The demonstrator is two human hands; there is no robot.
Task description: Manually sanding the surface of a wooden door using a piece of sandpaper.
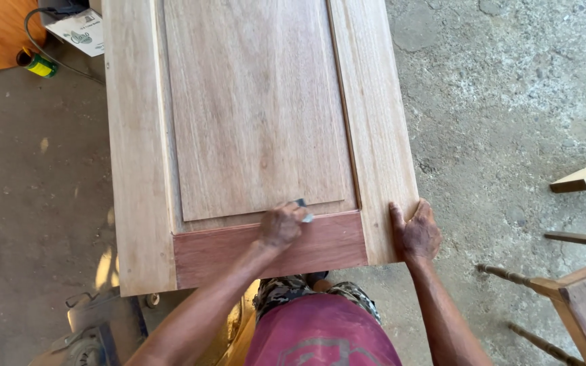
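— Door panel (259,108), bare pale wood, lies flat across the head view above the concrete floor (510,102). How far along?

— Left hand (281,226) pinches a small grey sanding pad (303,210) in the groove above the reddish bottom rail (272,249). Right hand (418,234) clamps the panel's corner, well apart. I'd judge sanding midway; no finish yet.
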